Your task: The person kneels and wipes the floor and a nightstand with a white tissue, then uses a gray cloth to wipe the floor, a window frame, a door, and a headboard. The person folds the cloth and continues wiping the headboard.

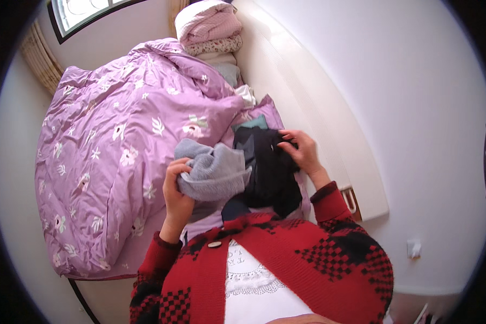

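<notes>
My left hand (177, 194) grips a bunched grey-blue fleecy cloth (212, 172), its fingers curled over the left side and the thumb underneath. Beside it on the bed lies a black garment (269, 174) with a small white mark near its top. My right hand (301, 150) is at the upper right edge of this garment, thumb and fingers slightly apart. Whether they pinch the black fabric cannot be told. A folded teal cloth (250, 122) shows just beyond the garment. Close to my body, a dark navy fabric piece (235, 207) is partly hidden by my cardigan.
A purple floral quilt (137, 133) covers much of the bed. Pink folded bedding (208, 24) is stacked in the far corner. A cream headboard (308, 93) runs along the right, with a small open recess (350, 200) at its near end. A curtain (42, 56) hangs by the window.
</notes>
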### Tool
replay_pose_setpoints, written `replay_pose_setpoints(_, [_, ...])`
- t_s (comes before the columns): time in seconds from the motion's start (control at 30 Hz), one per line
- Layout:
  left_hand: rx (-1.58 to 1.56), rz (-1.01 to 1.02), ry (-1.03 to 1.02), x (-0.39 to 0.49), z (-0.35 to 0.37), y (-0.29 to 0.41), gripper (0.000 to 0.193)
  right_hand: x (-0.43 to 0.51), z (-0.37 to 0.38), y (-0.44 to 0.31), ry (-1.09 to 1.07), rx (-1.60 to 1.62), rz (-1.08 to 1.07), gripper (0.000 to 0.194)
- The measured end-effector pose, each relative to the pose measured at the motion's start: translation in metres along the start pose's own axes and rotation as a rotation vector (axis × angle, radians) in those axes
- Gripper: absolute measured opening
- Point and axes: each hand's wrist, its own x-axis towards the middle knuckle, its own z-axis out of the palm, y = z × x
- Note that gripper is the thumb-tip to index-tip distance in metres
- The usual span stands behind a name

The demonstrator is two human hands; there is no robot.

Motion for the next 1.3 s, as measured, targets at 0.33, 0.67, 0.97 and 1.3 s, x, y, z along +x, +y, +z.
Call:
replay_pose_setpoints(0.33, [0.159, 0.138, -0.264, 0.163, 0.112, -0.095, 0.043, 0.114, -0.073, 0.325, 0.155, -1.102, 0.108, 0.049])
replay_pose_setpoints(0.67, [0.156, 0.057, -0.277, 0.193, 0.161, -0.144, 0.043, 0.174, -0.066, 0.362, 0.159, -1.156, 0.356, 0.065])
replay_pose_setpoints(0.97, [0.160, 0.109, -0.356, 0.204, 0.196, -0.136, 0.042, 0.175, -0.060, 0.361, 0.165, -1.222, 0.282, 0.071])
replay_pose_setpoints(1.3, [-0.056, 0.244, -0.493, 0.223, 0.287, -0.122, 0.043, 0.172, -0.055, 0.365, 0.210, -1.236, 0.287, 0.070])
